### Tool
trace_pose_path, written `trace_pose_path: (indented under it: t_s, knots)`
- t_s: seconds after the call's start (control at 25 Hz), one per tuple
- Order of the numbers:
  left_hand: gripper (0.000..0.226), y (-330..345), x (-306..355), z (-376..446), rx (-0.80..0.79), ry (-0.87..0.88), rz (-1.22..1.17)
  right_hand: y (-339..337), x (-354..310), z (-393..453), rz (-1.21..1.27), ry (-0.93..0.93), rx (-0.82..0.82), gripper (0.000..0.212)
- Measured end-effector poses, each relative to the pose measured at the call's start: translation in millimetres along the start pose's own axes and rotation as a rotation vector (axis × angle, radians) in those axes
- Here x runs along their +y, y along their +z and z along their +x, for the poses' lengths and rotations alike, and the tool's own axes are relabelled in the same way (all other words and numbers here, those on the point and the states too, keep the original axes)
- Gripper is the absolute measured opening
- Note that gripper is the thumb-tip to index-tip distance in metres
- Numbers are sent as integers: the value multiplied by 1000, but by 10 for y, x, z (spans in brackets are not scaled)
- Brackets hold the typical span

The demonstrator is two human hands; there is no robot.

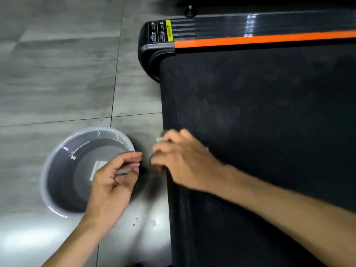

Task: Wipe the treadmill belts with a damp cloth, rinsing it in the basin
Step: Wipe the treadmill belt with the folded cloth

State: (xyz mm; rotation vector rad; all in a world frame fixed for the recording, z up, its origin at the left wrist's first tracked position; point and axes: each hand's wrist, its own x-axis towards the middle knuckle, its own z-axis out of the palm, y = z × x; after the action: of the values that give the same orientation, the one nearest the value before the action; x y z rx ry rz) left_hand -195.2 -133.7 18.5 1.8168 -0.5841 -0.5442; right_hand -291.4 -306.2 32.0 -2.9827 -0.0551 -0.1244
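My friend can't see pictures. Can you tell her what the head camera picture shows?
Seen from above, a person's right hand grips a small cloth at the end edge of a black treadmill belt. The left hand, fingers loosely curled and holding nothing, hovers over a gray basin on the tiled floor.
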Motion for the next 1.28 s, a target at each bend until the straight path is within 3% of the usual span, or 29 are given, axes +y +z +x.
trace_pose_path:
  t_s: [0.2, 0.32, 0.4, 0.56, 0.68, 0.76, 0.88, 0.96, 1.04, 1.16, 1.24, 1.28]
  knots:
    - [38, -105, -167, 314, -1, -62, -13, -95, 1085, 1403, -245, 289, -41, 32]
    - [40, -166, -261, 408, -11, -70, 12, -97, 1292, 1805, -320, 382, -83, 28]
    - [41, -188, -298, 446, -2, -80, 14, -33, 1164, 1811, -355, 393, -110, 26]
    - [38, -142, -261, 488, 21, -58, -10, -40, 420, 1154, -259, 204, -208, 22]
    - [39, -101, -205, 471, 56, -47, -44, -104, -489, 284, 5, 52, -482, 13]
    - [40, -64, -152, 446, 69, -28, -90, -108, -763, -182, 26, 15, -398, 13]
    - [45, 62, -89, 442, 62, -7, -79, -60, -367, -208, 53, 26, -193, 22]
    - [44, 199, -17, 421, 39, 11, -50, -110, 166, 85, 85, 189, 48, 46]
    - [29, 377, 98, 406, -70, 119, 49, -145, 866, 395, -10, 426, 222, 56]
    - [60, 621, 243, 474, -338, 212, 309, -236, 1803, 720, -36, 815, 316, 50]
    - [72, 678, 265, 557, -331, 282, 619, -271, 1941, 1015, 43, 992, 358, 40]
    - [74, 697, 284, 600, -308, 350, 763, -253, 1891, 1182, 68, 975, 357, 37]
